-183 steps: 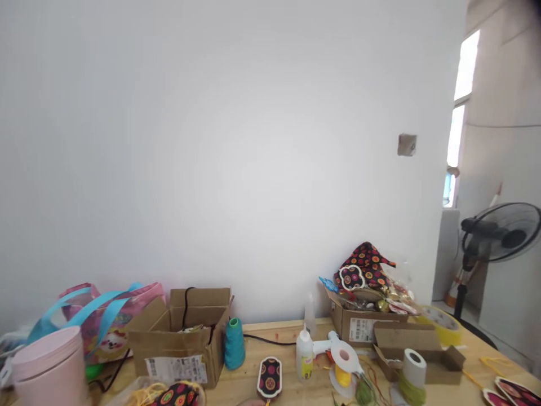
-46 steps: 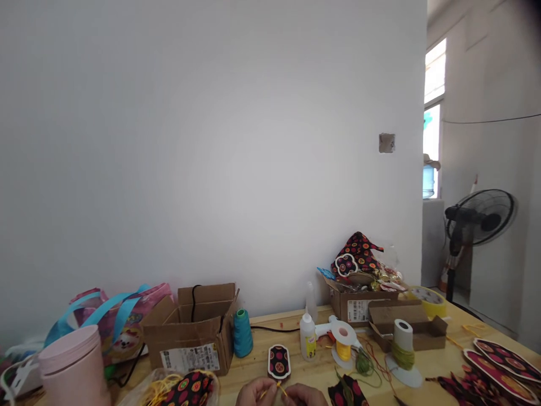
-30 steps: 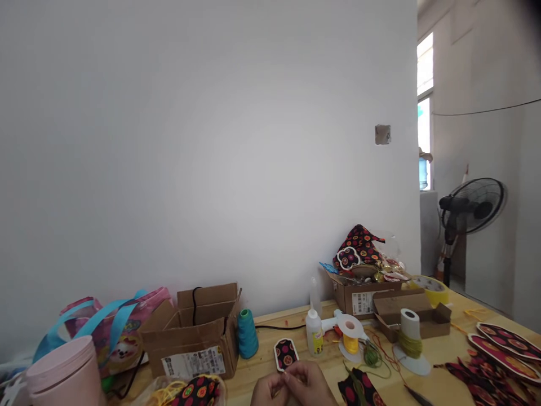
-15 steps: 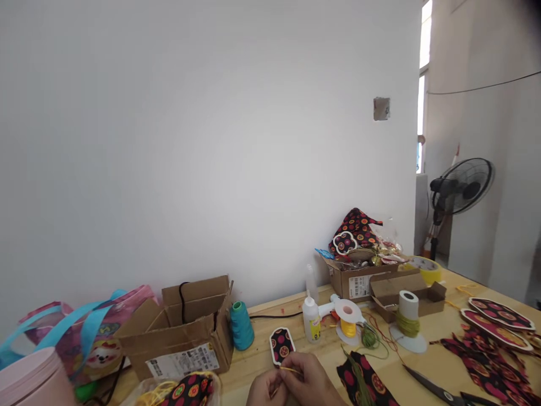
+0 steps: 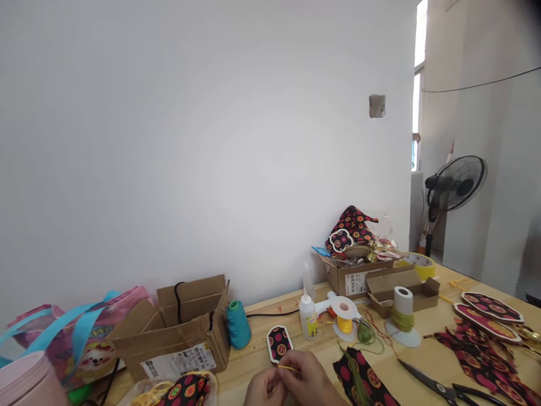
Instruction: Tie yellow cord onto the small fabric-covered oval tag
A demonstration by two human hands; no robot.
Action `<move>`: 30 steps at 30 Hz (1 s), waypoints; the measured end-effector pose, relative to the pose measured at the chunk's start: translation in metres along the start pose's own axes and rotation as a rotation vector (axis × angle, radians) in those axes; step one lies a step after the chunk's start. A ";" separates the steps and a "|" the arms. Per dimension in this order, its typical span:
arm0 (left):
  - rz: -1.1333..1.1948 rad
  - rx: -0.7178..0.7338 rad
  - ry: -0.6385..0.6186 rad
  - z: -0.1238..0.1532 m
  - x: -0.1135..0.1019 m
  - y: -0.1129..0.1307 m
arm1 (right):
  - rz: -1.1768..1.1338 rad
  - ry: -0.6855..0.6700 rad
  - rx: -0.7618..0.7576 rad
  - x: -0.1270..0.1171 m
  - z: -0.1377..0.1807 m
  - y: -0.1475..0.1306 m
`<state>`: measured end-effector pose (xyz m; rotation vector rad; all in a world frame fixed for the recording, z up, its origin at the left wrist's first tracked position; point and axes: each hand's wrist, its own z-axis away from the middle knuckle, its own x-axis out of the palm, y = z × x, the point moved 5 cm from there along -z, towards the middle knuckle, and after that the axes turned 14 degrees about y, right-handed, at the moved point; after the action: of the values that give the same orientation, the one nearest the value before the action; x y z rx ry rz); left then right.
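Note:
Close together at the bottom middle, my left hand point(image 5: 264, 389) and my right hand point(image 5: 307, 379) are both closed in a pinch. A thin yellow cord point(image 5: 288, 368) runs between their fingers; its lower part is hidden by them. Just beyond the fingertips lies a dark patterned fabric patch with a white border point(image 5: 279, 344), flat on the wooden table point(image 5: 253, 365). To the right of my hands is a piece of patterned fabric point(image 5: 367, 379) with green cord lying across it.
A glue bottle point(image 5: 308, 317), spool of yellow cord point(image 5: 344, 318) and spool of green cord point(image 5: 403, 318) stand beyond my hands. Black scissors point(image 5: 439, 388) lie at right by fabric scraps point(image 5: 477, 358). At left are a teal thread cone point(image 5: 239, 325) and an open cardboard box point(image 5: 177, 344).
The view has shifted slightly, so most things sit a little further left. My hands stay pinched on the yellow cord, almost unmoved.

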<state>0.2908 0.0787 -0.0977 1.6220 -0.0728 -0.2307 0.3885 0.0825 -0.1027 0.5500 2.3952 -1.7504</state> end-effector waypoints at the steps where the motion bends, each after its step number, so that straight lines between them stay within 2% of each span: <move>1: -0.003 0.002 0.003 0.000 -0.001 -0.001 | -0.002 -0.001 -0.002 0.000 0.000 -0.001; 9: -0.002 0.051 0.036 -0.001 -0.003 0.001 | -0.035 0.015 -0.009 -0.005 0.001 -0.008; 15: 0.010 0.070 0.054 0.000 -0.005 -0.001 | -0.083 -0.006 -0.016 0.000 -0.005 -0.013; 23: 0.020 0.041 0.112 0.001 -0.006 -0.001 | -0.181 -0.070 0.012 0.001 -0.003 -0.013; 30: 0.002 -0.023 0.163 -0.002 -0.010 -0.007 | -0.299 -0.023 0.090 -0.003 -0.010 -0.013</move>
<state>0.2813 0.0831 -0.1037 1.6117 0.0528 -0.0964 0.3884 0.0880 -0.0872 0.1843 2.4980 -1.9739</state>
